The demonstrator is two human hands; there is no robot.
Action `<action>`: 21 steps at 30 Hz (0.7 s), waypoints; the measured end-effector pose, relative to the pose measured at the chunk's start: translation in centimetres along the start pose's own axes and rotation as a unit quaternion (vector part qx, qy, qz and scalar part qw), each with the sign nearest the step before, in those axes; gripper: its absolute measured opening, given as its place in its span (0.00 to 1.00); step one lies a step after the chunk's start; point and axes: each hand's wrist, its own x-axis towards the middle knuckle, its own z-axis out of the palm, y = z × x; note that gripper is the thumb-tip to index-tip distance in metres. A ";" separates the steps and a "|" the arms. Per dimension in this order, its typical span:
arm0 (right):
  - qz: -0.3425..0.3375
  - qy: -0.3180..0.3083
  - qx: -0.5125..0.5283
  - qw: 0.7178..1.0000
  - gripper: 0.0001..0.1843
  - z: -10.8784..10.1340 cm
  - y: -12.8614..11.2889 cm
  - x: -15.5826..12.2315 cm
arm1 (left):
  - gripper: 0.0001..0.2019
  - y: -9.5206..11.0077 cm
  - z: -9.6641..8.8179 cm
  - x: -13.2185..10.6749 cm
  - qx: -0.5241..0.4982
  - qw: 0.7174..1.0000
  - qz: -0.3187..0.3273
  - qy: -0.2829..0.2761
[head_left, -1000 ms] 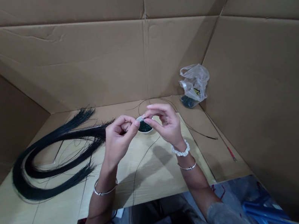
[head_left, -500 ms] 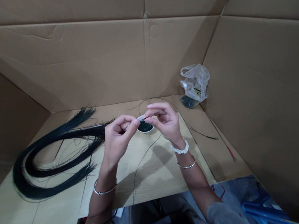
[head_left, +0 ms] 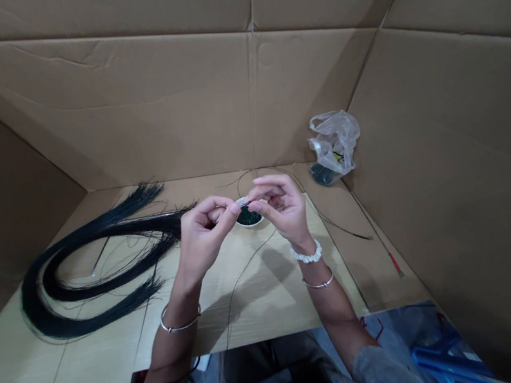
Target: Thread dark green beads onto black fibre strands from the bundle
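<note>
Above a small white bowl (head_left: 252, 225) my left hand (head_left: 207, 229) and my right hand (head_left: 285, 207) meet almost fingertip to fingertip. Each one is closed in a pinch of thumb and forefinger. A very thin dark strand seems to run between the two pinches; its exact ends are hidden by the fingers. Tiny dark green pieces (head_left: 248, 215), bead-like but too small to make out, fill the bowl. Below my right hand a long thin thread (head_left: 238, 280) curves across the board to its front edge.
Two thick bundles of black strands (head_left: 38, 300) curl at the left of the pale board (head_left: 266, 314). At the back right sits a clear plastic bag (head_left: 337, 138) with dark contents. A thin rod with a red end (head_left: 396, 265) lies on the right. Cardboard walls (head_left: 164, 115) surround the surface.
Both hands keep nearly the same pinched pose over the bowl, with only slight finger movement. The view has shifted a little.
</note>
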 end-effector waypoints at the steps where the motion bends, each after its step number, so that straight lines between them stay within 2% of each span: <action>1: 0.000 0.001 0.007 1.000 0.20 0.0 0.0 0.0 | 0.08 0.0 0.0 0.0 0.000 1.000 0.000 0.001; 5: 0.013 0.003 0.021 1.000 0.19 -0.1 -0.3 0.1 | 0.09 -0.1 0.0 0.0 -0.006 1.000 0.000 0.000; 14: 0.058 -0.016 -0.026 0.998 0.12 -0.3 -0.4 -0.3 | 0.08 -0.1 0.0 0.0 -0.014 1.000 -0.009 0.008; 21: 0.059 -0.005 -0.028 0.998 0.09 -0.2 0.0 -0.2 | 0.08 -0.4 0.0 0.0 -0.026 0.999 -0.017 0.007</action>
